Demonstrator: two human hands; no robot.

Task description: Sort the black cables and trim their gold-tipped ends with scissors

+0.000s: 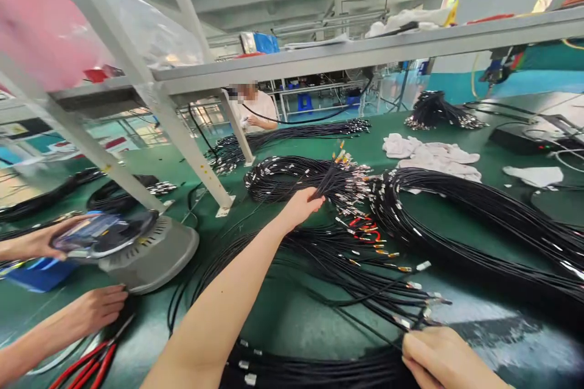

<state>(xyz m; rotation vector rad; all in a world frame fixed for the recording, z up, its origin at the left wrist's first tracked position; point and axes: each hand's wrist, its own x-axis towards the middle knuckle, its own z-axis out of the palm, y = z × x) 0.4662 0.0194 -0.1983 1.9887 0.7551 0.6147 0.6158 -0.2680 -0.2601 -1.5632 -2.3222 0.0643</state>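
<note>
My left hand [303, 206] reaches across the bench, its fingers closed around a bunch of thin black cables [329, 177] with yellow and silver ends. That bunch lies over a coiled bundle [274, 173] of the same kind. In the lower right, my right hand [449, 355] is closed on black cables whose hidden part runs into the fist; how many cannot be told. Between the hands, loose black cables [319, 255] fan out, their metal ends [415, 285] and white tags pointing right. Another bundle [319, 371] runs along the bottom edge up to my right hand.
A big looped cable bundle [479, 219] fills the right side, with white gloves [429, 155] behind it. At left, a co-worker's hands [98, 310] are by a grey machine [155, 255] and red-handled pliers [89, 368]. Shelf posts [182, 146] rise from the green bench; another person [262, 109] sits beyond.
</note>
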